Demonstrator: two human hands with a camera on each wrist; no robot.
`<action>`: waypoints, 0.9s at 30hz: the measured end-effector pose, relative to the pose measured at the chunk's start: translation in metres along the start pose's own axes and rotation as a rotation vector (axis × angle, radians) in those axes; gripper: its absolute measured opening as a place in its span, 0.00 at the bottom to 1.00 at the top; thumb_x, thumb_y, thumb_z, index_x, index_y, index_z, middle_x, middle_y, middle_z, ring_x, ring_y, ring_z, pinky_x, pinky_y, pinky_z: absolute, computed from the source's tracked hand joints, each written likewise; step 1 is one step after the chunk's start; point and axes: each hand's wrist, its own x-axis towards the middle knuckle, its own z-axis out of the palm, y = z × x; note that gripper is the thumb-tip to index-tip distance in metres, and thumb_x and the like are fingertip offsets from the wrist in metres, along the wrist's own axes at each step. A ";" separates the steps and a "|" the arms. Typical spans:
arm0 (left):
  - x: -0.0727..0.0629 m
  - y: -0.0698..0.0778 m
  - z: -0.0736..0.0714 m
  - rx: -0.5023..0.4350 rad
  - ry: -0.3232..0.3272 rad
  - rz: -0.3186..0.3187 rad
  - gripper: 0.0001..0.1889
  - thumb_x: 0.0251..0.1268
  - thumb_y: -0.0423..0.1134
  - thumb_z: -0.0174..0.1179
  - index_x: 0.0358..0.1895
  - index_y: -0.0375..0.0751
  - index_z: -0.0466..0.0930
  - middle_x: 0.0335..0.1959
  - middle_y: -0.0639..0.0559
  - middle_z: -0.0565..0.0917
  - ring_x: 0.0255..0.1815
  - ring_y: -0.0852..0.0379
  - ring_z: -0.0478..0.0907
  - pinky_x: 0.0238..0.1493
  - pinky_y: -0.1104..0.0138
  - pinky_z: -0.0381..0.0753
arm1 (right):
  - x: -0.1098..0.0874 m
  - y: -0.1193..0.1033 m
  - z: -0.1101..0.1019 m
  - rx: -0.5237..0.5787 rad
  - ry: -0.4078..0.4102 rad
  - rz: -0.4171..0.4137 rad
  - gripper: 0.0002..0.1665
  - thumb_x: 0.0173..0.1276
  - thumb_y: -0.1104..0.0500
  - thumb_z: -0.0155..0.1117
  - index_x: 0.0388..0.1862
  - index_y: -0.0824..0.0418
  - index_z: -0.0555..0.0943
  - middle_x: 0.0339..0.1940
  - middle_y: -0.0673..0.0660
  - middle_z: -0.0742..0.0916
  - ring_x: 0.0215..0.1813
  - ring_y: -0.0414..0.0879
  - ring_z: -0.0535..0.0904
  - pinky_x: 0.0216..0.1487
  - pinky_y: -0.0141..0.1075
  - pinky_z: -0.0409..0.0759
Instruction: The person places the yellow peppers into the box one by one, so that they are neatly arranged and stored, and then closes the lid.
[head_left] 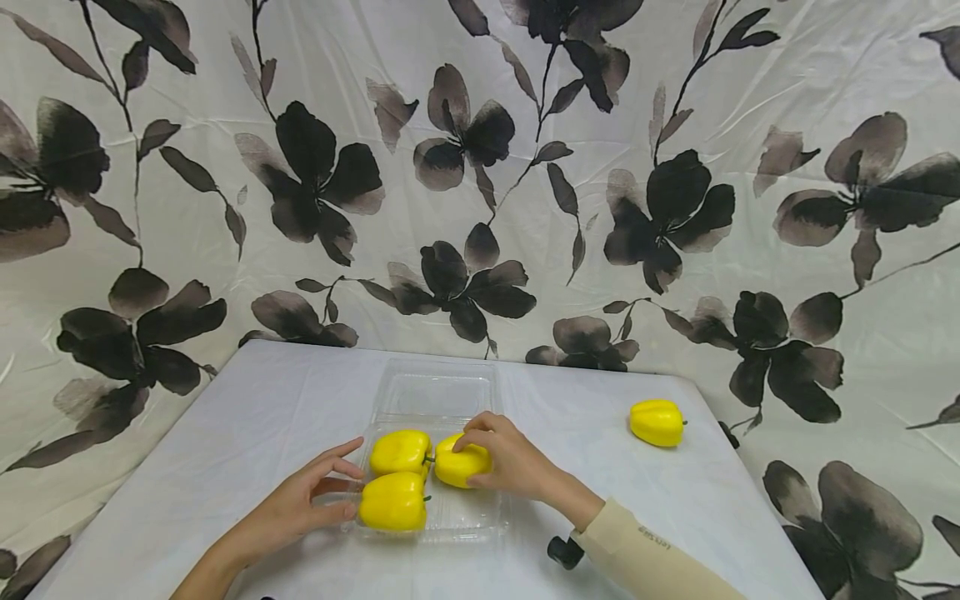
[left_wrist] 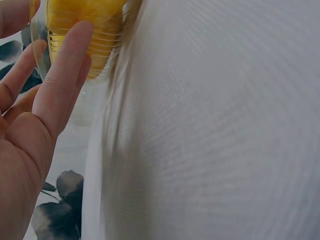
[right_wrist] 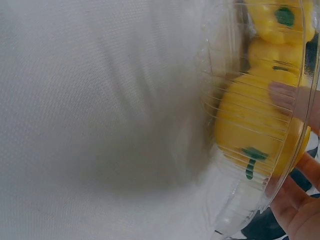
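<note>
Head view: I see the right hand [head_left: 513,458] pinching a glossy, blocky yellow pepper [head_left: 447,468] in the right part of a clear, ribbed plastic tray [head_left: 468,515]. Two more smooth ones, the far-left pepper [head_left: 399,451] and near-left pepper [head_left: 392,502], sit in it side by side. The left hand [head_left: 315,493] is spread at the tray's left wall. I have a broad stretch of white cloth on the table [head_left: 573,442] between tray and lone pepper [head_left: 656,422], near the right edge.
</note>
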 end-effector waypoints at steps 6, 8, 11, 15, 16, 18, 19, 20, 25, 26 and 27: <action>0.000 0.000 0.000 0.002 0.000 -0.001 0.22 0.69 0.47 0.73 0.60 0.44 0.79 0.87 0.40 0.52 0.69 0.37 0.76 0.67 0.46 0.82 | -0.001 0.000 0.002 0.010 0.013 -0.002 0.23 0.63 0.57 0.84 0.56 0.50 0.86 0.64 0.53 0.80 0.68 0.52 0.72 0.72 0.48 0.77; 0.000 0.000 0.000 0.002 -0.001 0.001 0.22 0.69 0.46 0.73 0.60 0.44 0.79 0.87 0.40 0.52 0.69 0.37 0.76 0.67 0.48 0.83 | -0.002 0.001 0.002 0.008 0.018 -0.002 0.23 0.62 0.57 0.84 0.56 0.50 0.86 0.64 0.53 0.80 0.69 0.52 0.72 0.72 0.48 0.77; -0.001 0.001 0.000 0.003 -0.004 0.003 0.21 0.69 0.46 0.73 0.60 0.44 0.79 0.87 0.40 0.52 0.69 0.37 0.76 0.66 0.48 0.83 | -0.002 0.002 0.004 -0.002 0.020 -0.001 0.24 0.62 0.57 0.84 0.56 0.49 0.86 0.65 0.52 0.80 0.70 0.52 0.72 0.73 0.47 0.77; 0.000 0.002 0.000 0.002 -0.003 0.002 0.21 0.69 0.46 0.73 0.59 0.45 0.79 0.87 0.40 0.52 0.69 0.36 0.76 0.67 0.47 0.82 | -0.002 0.003 0.005 -0.009 0.016 0.008 0.24 0.63 0.56 0.84 0.56 0.48 0.86 0.66 0.51 0.79 0.71 0.51 0.72 0.74 0.45 0.76; 0.000 0.002 0.000 0.002 -0.003 0.000 0.21 0.69 0.46 0.73 0.59 0.44 0.79 0.88 0.40 0.52 0.69 0.36 0.76 0.67 0.46 0.82 | -0.002 0.003 0.004 -0.006 0.013 0.008 0.24 0.63 0.56 0.84 0.57 0.48 0.86 0.66 0.51 0.79 0.71 0.51 0.72 0.74 0.45 0.76; 0.000 0.002 0.000 0.001 -0.003 -0.001 0.21 0.69 0.46 0.73 0.60 0.44 0.79 0.88 0.40 0.52 0.69 0.36 0.76 0.67 0.46 0.82 | -0.002 0.003 0.004 -0.007 0.013 0.000 0.23 0.63 0.56 0.84 0.57 0.49 0.86 0.66 0.52 0.79 0.71 0.51 0.72 0.74 0.46 0.77; 0.000 0.002 0.000 0.001 -0.003 -0.003 0.21 0.69 0.47 0.73 0.59 0.44 0.79 0.88 0.40 0.52 0.69 0.36 0.76 0.67 0.47 0.82 | -0.002 0.003 0.004 -0.010 0.010 0.000 0.24 0.64 0.56 0.83 0.57 0.49 0.86 0.67 0.52 0.79 0.71 0.51 0.72 0.74 0.46 0.76; 0.000 0.002 0.000 0.002 -0.002 -0.005 0.21 0.69 0.47 0.73 0.59 0.44 0.79 0.88 0.40 0.52 0.69 0.36 0.76 0.67 0.46 0.82 | -0.002 0.003 0.003 -0.011 0.008 -0.002 0.24 0.64 0.57 0.83 0.57 0.49 0.86 0.67 0.52 0.79 0.71 0.51 0.72 0.74 0.46 0.76; 0.000 0.003 0.000 -0.001 -0.003 -0.011 0.21 0.69 0.47 0.73 0.59 0.45 0.80 0.88 0.40 0.51 0.69 0.37 0.76 0.67 0.47 0.82 | -0.002 0.002 0.000 -0.006 -0.008 0.004 0.24 0.63 0.57 0.83 0.58 0.48 0.86 0.68 0.52 0.79 0.72 0.51 0.71 0.75 0.47 0.76; 0.000 0.003 0.000 -0.001 -0.003 -0.011 0.21 0.69 0.47 0.73 0.59 0.45 0.80 0.88 0.40 0.51 0.69 0.37 0.76 0.67 0.47 0.82 | -0.002 0.002 0.000 -0.003 -0.010 0.005 0.25 0.63 0.57 0.83 0.58 0.48 0.86 0.68 0.53 0.79 0.72 0.51 0.71 0.75 0.47 0.76; 0.000 0.003 0.000 -0.002 -0.004 -0.011 0.21 0.69 0.47 0.73 0.59 0.45 0.80 0.88 0.40 0.51 0.69 0.37 0.76 0.67 0.48 0.82 | -0.002 0.002 -0.001 0.002 -0.013 0.007 0.25 0.63 0.57 0.84 0.58 0.48 0.86 0.69 0.53 0.79 0.72 0.51 0.71 0.75 0.47 0.76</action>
